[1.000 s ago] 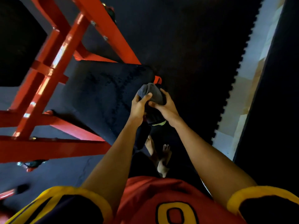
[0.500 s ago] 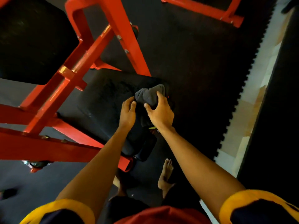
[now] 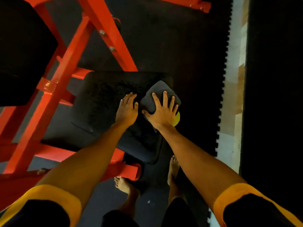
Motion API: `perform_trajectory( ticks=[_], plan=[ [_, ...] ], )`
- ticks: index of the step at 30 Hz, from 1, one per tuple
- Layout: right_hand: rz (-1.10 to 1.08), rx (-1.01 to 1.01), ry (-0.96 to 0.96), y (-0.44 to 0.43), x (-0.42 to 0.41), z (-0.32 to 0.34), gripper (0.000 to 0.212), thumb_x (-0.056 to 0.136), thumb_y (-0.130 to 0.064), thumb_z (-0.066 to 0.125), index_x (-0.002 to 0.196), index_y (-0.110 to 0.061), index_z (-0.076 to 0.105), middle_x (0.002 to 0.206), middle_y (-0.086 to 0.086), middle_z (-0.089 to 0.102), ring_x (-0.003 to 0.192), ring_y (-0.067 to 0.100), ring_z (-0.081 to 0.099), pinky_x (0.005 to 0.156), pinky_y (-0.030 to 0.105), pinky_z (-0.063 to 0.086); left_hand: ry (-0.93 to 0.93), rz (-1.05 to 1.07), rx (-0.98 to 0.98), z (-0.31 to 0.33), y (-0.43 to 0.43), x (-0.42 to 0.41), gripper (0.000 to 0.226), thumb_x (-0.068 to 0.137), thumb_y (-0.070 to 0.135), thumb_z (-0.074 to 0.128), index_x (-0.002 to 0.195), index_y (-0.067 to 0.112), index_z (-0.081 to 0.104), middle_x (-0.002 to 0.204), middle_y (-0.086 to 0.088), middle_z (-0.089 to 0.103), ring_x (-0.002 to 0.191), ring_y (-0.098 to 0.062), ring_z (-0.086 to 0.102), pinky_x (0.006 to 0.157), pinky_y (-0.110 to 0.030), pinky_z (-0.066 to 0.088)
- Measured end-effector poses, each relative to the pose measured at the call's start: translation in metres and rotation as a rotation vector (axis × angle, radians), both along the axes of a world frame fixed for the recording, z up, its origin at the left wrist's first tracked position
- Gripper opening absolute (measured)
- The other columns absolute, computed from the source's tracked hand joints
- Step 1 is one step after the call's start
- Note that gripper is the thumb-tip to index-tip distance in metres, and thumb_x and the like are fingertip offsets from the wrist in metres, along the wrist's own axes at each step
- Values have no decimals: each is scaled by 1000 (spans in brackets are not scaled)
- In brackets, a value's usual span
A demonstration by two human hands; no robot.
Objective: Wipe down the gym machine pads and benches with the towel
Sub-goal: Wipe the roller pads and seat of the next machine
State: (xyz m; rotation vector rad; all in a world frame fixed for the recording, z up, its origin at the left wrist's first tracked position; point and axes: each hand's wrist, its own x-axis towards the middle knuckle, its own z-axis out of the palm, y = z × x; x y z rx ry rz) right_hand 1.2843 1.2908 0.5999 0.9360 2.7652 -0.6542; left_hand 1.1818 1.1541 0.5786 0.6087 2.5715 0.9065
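Nearest the camera, the person's bare feet [image 3: 173, 167] stood on the dark floor mat [image 3: 188, 54], close to the front edge of the seat pad [image 3: 101, 99]. Further out, the left hand [image 3: 127, 110] lay flat on this pad, its fingers straight and together, just beside the towel [image 3: 157, 90] and holding nothing. The right hand [image 3: 161, 114] pressed the folded grey towel onto the right side of the pad, with fingers straight and spread apart. The towel looked soft and light, so it would probably bunch or slip under fingertips alone; a flat palm on its middle seemed the best hold. Beyond them rose the red frame [image 3: 105, 30].
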Motion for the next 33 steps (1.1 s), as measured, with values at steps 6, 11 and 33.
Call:
perform_trajectory(
  ticks=[6,11,33],
  plan=[
    [-69,19,24,10,-15,-11,82,90,-74,56,160,-45,23,173,3,0,157,46,-1,123,68,8,129,-130,-5,-12,25,-37,44,106,17,46,150,8,45,161,-12,36,153,-29,24,128,-42,11],
    [-153,-25,59,56,-64,-11,73,97,-68,49,160,-40,25,173,7,5,156,46,3,123,65,17,203,-157,-8,-20,58,-56,47,107,19,43,153,8,41,162,-12,36,154,-29,23,128,-44,10],
    [54,24,29,108,-122,-24,70,95,-67,51,154,-29,44,167,8,24,155,45,13,123,63,16,427,-98,-310,-39,79,-36,60,105,36,24,159,11,28,168,-9,22,157,-24,12,128,-47,8]
  ],
)
